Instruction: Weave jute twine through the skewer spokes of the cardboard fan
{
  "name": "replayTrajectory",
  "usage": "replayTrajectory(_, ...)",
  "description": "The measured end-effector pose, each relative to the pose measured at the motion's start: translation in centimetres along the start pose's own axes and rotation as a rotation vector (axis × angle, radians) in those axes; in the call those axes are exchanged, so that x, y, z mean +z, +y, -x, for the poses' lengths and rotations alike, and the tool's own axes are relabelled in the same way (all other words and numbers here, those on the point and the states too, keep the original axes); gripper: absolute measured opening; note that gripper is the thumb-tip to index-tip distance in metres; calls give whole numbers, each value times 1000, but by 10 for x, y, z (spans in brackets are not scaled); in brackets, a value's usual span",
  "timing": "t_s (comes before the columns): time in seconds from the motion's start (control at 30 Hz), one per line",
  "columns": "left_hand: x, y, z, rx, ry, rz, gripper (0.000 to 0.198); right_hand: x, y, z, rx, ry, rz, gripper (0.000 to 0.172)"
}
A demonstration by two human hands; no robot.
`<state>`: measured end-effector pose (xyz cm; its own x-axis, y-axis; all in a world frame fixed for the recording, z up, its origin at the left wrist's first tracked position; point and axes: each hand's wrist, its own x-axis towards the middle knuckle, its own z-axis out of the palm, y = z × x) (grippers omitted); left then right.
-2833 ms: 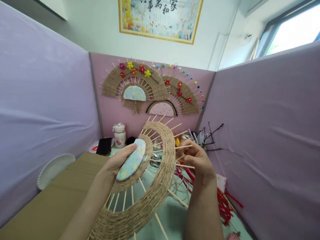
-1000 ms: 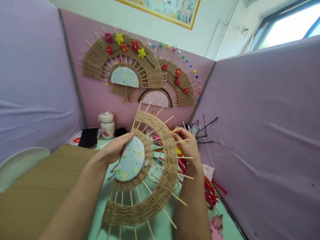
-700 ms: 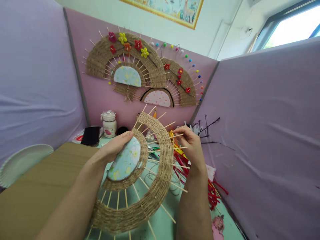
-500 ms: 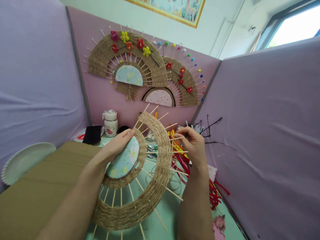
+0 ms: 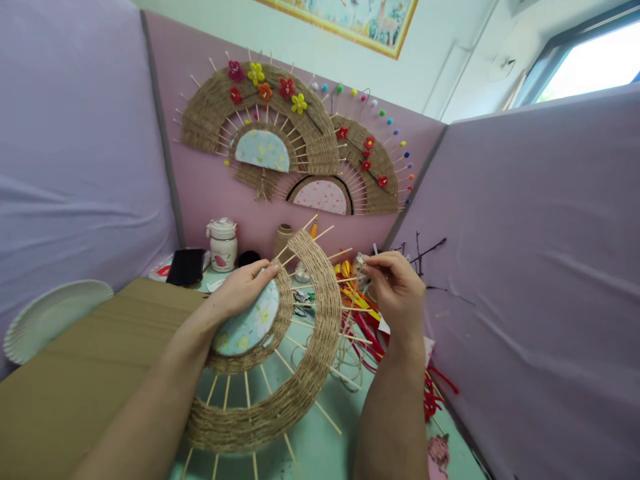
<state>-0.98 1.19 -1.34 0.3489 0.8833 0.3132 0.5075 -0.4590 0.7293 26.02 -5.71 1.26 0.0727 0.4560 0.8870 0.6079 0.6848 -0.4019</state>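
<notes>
A half-round woven twine fan (image 5: 327, 313) with thin wooden sticks is held up over the table, tilted on its side. Its middle is a half-disc of pale blue floral cloth (image 5: 253, 323). My left hand (image 5: 250, 283) grips the fan at this centre, thumb on top and fingers mostly hidden behind. Off the fan's right edge, my right hand (image 5: 397, 287) is closed in a pinch, its fingertips beyond the stick ends. A thin strand of twine (image 5: 351, 297) seems to run from the fan's edge up to these fingers.
Behind the fan stand a twine spool (image 5: 284, 239) and a white lidded cup (image 5: 223, 245). Coloured pipe cleaners (image 5: 363, 313) and dark twigs (image 5: 425, 250) lie at right. Brown cardboard (image 5: 115, 347) and a white fluted plate (image 5: 55, 320) sit left. Finished fans (image 5: 203, 123) hang on the pink partition.
My right hand has moved slightly right, away from the fan's stick ends. The fan has tilted a little in my left hand, which keeps its grip. The view has shifted slightly.
</notes>
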Motion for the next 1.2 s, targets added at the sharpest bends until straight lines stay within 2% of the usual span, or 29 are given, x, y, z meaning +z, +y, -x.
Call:
replayTrajectory(0.2, -1, 8, 2, -16, -59, 47, 47, 3, 9, 4, 276, -2, -309, 5)
replayTrajectory(0.4, 0, 8, 3, -32, -83, 118, 46, 18, 15, 4, 442, -153, -438, 5)
replayTrajectory(0.57, 0, 7, 4, -28, -59, 165, 44, 24, 19, 5, 439, -206, -478, 6)
replayTrajectory(0.9, 1, 6, 4, -68, -64, 197, 44, 18, 30, 7, 362, -281, -487, 11)
replayTrajectory(1.03, 1, 11, 6, -83, -73, 193, 46, 20, 35, 8, 396, -236, -509, 8)
replayTrajectory(1.2, 9, 18, 8, -30, -188, 174, 46, 24, 35, 4, 464, -1, -415, 6)
